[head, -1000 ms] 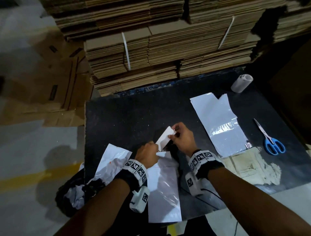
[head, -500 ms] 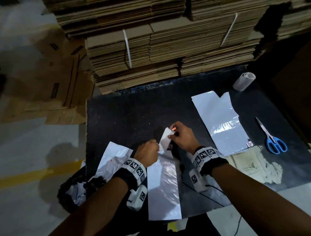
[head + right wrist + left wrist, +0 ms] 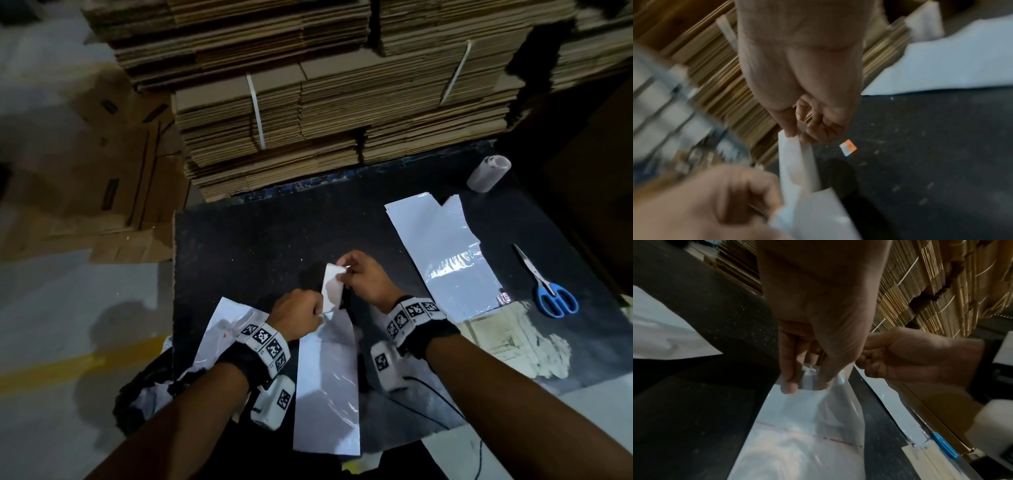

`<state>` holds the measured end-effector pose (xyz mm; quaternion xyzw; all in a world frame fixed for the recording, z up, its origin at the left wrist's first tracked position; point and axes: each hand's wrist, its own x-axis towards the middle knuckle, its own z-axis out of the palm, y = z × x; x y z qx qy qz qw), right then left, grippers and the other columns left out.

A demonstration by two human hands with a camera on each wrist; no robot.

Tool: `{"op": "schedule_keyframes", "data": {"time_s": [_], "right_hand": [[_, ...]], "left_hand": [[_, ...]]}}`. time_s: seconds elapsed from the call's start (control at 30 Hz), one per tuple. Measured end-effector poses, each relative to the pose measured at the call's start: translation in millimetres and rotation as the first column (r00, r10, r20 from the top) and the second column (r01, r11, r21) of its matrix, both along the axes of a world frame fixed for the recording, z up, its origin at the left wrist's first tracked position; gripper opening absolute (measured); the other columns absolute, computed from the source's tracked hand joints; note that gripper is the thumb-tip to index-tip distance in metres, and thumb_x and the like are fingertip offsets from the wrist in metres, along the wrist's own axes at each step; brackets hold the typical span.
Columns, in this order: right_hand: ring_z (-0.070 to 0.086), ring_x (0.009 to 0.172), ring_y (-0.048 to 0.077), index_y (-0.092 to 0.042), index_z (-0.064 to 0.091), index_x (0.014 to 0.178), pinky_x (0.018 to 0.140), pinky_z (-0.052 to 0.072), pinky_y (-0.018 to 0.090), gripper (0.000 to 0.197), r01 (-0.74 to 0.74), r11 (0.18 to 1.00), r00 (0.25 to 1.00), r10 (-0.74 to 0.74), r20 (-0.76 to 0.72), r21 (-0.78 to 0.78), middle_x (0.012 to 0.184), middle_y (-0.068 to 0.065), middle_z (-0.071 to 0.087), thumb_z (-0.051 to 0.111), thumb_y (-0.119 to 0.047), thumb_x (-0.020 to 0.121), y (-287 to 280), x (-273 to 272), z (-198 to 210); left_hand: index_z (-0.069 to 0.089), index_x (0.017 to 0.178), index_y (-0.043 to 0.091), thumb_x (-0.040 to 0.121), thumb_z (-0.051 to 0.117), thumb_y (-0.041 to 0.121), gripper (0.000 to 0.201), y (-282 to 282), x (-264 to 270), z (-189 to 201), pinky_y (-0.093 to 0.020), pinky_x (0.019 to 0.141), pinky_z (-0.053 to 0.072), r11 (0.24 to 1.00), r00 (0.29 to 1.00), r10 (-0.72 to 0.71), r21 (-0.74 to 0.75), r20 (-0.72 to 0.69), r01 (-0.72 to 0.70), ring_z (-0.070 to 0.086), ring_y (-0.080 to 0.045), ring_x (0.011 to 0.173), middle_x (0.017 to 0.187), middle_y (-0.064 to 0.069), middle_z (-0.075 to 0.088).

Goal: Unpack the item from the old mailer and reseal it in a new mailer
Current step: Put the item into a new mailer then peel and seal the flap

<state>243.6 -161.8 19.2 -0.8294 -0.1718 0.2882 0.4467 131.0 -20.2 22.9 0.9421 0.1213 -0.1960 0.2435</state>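
1. The new mailer (image 3: 327, 383) is a long, glossy white plastic sleeve lying flat on the black table (image 3: 246, 253), running from the near edge up between the two wrists. In the left wrist view a thin red dashed line crosses it below the mouth.
2. Its flap (image 3: 333, 287) is lifted off the table at the far end and stands tilted up, white with a shaded inner face.
3. The left hand (image 3: 297, 318) sits at the mailer's mouth. In the left wrist view its thumb and fingers (image 3: 789, 379) are curled and pinch a clear, shiny strip at the left corner of the flap.
4. The right hand (image 3: 364, 277) is at the top of the raised flap. In the right wrist view its thumb and forefinger are pressed together on the upper corner of the white flap, with the other fingers curled in behind.
5. A small white tab with an orange end (image 3: 848, 147) lies or hangs just beside the right hand's fingers; I cannot tell whether it touches the table.
6. The old mailer (image 3: 222, 329), crumpled white, lies at the table's left near corner, partly under the left wrist.
7. More flat white mailers (image 3: 442, 253) lie to the right, well apart from the hands. Blue-handled scissors (image 3: 548, 287) lie further right, and a white roll (image 3: 488, 173) lies at the far right corner.
8. Strapped stacks of flattened cardboard (image 3: 308, 109) rise behind the table.
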Motion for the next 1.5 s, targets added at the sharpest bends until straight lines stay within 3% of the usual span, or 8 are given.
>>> {"op": "schedule_keyframes", "data": {"time_s": [0.17, 0.33, 0.53, 0.73, 0.93, 1.1, 1.3, 1.5], "right_hand": [[0.063, 0.076, 0.020, -0.022, 0.057, 0.090, 0.073, 0.052, 0.033, 0.016, 0.023, 0.996, 0.999, -0.019, 0.047, -0.092, 0.082, 0.001, 0.065, 0.066, -0.014, 0.081, 0, -3, 4], [0.066, 0.071, 0.024, -0.035, 0.052, 0.077, 0.073, 0.057, 0.043, 0.025, 0.099, 0.992, 0.995, -0.096, 0.039, -0.082, 0.079, 0.005, 0.068, 0.065, -0.014, 0.078, -4, -8, 2], [0.066, 0.070, 0.025, -0.026, 0.055, 0.086, 0.068, 0.057, 0.042, 0.021, 0.081, 0.997, 0.996, -0.080, 0.039, -0.014, 0.084, 0.011, 0.068, 0.065, -0.009, 0.081, -9, -9, 10], [0.065, 0.076, 0.022, -0.027, 0.056, 0.088, 0.071, 0.053, 0.030, 0.021, -0.049, 0.997, 0.993, 0.055, 0.109, -0.056, 0.084, 0.007, 0.071, 0.069, -0.013, 0.079, -11, -13, 14], [0.061, 0.075, 0.012, -0.019, 0.063, 0.093, 0.070, 0.045, 0.020, 0.019, -0.049, 0.994, 0.983, 0.066, 0.174, -0.098, 0.086, -0.002, 0.067, 0.070, -0.013, 0.077, -10, -19, 14], [0.060, 0.084, 0.017, -0.016, 0.067, 0.094, 0.074, 0.044, 0.024, 0.018, -0.103, 0.987, 0.944, 0.135, 0.302, -0.121, 0.096, 0.005, 0.066, 0.072, -0.015, 0.076, -7, -25, 20], [0.062, 0.080, 0.011, -0.023, 0.067, 0.087, 0.075, 0.049, 0.025, 0.016, 0.137, 0.982, 0.934, -0.172, 0.314, 0.132, 0.088, -0.009, 0.067, 0.074, -0.014, 0.076, -5, -24, 34], [0.053, 0.100, 0.022, -0.023, 0.065, 0.108, 0.088, 0.046, 0.033, 0.026, -0.033, 0.991, 0.895, -0.030, 0.445, 0.133, 0.105, -0.004, 0.060, 0.067, -0.016, 0.083, -1, -15, 59]], "left_hand": [[0.066, 0.074, 0.015, 0.075, 0.076, 0.022, 0.012, 6, 1, -2, -0.028, 0.064, 0.051, 0.992, 0.993, 0.114, -0.064, 0.030, -0.112, 0.066, -0.021, 0.074, 0.077, -0.003, 0.070], [0.075, 0.067, 0.006, 0.065, 0.086, 0.017, 0.015, 10, -2, -8, -0.020, 0.058, 0.045, 0.947, 0.984, 0.176, -0.273, -0.004, -0.171, 0.056, -0.003, 0.058, 0.067, -0.003, 0.071], [0.068, 0.060, 0.003, 0.077, 0.078, 0.029, 0.032, 15, -4, -17, -0.025, 0.054, 0.038, 0.854, 0.935, 0.354, -0.420, 0.036, -0.307, 0.049, -0.008, 0.052, 0.054, 0.000, 0.060], [0.077, 0.079, 0.005, 0.084, 0.069, 0.011, 0.011, 12, -2, -12, -0.031, 0.073, 0.052, 0.812, 0.891, 0.427, -0.497, 0.150, -0.306, 0.070, -0.018, 0.075, 0.078, -0.006, 0.076], [0.077, 0.082, 0.001, 0.078, 0.069, -0.004, 0.009, 12, -2, -4, -0.026, 0.077, 0.054, 0.759, 0.854, 0.486, -0.575, 0.186, -0.307, 0.069, -0.011, 0.075, 0.082, -0.011, 0.075], [0.074, 0.090, -0.003, 0.080, 0.067, -0.008, 0.013, 15, -4, -4, -0.018, 0.075, 0.054, 0.712, 0.824, 0.544, -0.608, 0.159, -0.352, 0.068, -0.012, 0.075, 0.089, -0.018, 0.074], [0.073, 0.092, -0.001, 0.081, 0.067, -0.008, 0.015, 16, -1, 15, -0.024, 0.080, 0.054, 0.608, 0.747, 0.641, -0.710, 0.176, -0.354, 0.070, -0.021, 0.082, 0.090, -0.017, 0.073], [0.073, 0.089, -0.002, 0.081, 0.065, -0.010, 0.014, 25, 11, 53, -0.025, 0.079, 0.056, 0.405, 0.620, 0.776, -0.844, 0.114, -0.351, 0.071, -0.018, 0.079, 0.085, -0.013, 0.074]]}}
